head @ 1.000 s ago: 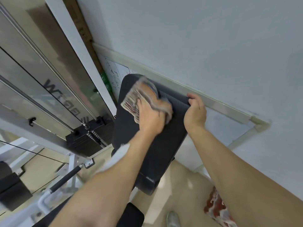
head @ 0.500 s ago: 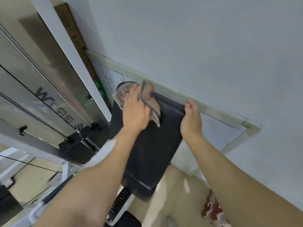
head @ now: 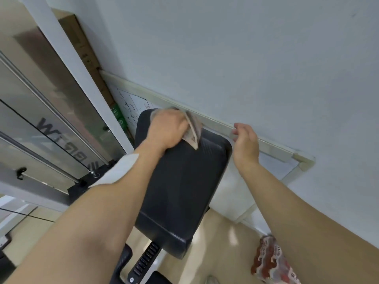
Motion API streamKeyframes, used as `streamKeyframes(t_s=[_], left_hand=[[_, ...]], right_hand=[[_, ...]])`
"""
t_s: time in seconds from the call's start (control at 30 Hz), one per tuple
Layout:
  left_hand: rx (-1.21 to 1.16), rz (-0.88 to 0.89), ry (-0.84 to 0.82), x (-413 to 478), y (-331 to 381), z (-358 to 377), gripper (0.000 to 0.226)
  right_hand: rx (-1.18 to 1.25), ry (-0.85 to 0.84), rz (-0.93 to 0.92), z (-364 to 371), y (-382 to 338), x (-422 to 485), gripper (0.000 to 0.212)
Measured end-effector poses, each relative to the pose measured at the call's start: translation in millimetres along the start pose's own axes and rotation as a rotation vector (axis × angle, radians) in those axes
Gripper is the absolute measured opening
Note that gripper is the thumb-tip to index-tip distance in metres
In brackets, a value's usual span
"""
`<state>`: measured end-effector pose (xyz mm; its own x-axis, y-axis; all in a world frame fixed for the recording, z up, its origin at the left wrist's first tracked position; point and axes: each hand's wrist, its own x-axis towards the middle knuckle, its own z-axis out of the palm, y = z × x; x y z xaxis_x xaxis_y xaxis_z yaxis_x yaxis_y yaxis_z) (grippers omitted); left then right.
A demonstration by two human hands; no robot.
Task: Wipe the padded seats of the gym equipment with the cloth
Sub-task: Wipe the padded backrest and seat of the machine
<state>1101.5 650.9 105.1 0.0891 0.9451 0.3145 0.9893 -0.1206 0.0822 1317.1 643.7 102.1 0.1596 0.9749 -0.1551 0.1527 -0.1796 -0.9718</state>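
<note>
Against the grey wall (head: 246, 58), a left hand (head: 167, 129) presses cloth (head: 192, 130) onto the black pad (head: 184, 181).

The back pad (head: 180, 181) is black vinyl-like upholstery, finely ribbed with a dull sheen; the cloth (head: 193, 131) on it is soft striped woven fabric. The weight-stack cover (head: 51, 119) looks like glossy translucent plastic, the wall (head: 246, 58) matt and smooth.

Black padded seat (head: 180, 181) — grey-and-tan striped cloth (head: 193, 130) — pale blue-grey wall (head: 246, 58), red-and-white patterned fabric (head: 270, 261).
</note>
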Motion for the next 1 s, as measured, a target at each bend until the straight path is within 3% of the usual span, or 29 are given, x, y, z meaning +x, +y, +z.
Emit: streamKeyframes(t_s=[0.1, 0.17, 0.27, 0.4, 0.47, 0.53, 0.7, 0.83, 1.0], left_hand=[[-0.074, -0.292, 0.106, 0.2, -22.2, 2.5, 0.059], [-0.096, -0.405, 0.179, -6.8, 0.6, 20.5, 0.06], [-0.243, -0.378, 0.269, -47.8, 77.5, 46.0, 0.053], [-0.487, -0.344, 0.201, -118.0, 137.7, 76.7, 0.073], [-0.661, -0.455, 0.197, -124.7, 130.2, 73.3, 0.087], [-0.779, -0.595, 0.228, -107.7, 102.3, 59.9, 0.085], [-0.712, -0.926, 0.258, -66.9, 14.9, 44.4, 0.082], [-0.59, -0.954, 0.168, -117.6, 56.3, 85.3, 0.108], [-0.722, -0.829, -0.036, -182.1, 135.9, 117.9, 0.112]], right_hand=[[-0.084, -0.128, -0.08, 11.0, 2.3, -5.5, 0.04], [-0.149, -0.156, -0.101, 13.9, 6.7, -8.0, 0.034], [-0.264, -0.08, -0.166, 13.9, 11.3, -12.9, 0.031], [-0.455, 0.054, -0.348, 11.8, 16.7, -29.1, 0.033], [-0.593, 0.066, -0.525, 12.8, 21.9, -38.4, 0.033], [-0.715, 0.06, -0.674, 16.8, 25.0, -43.8, 0.033], [-0.851, 0.001, -0.851, 38.5, 21.6, -49.8, 0.042], [-1.004, -0.04, -0.975, 45.1, 31.3, -52.1, 0.048], [-1.178, -0.056, -1.254, 32.1, 53.4, -50.0, 0.052]])
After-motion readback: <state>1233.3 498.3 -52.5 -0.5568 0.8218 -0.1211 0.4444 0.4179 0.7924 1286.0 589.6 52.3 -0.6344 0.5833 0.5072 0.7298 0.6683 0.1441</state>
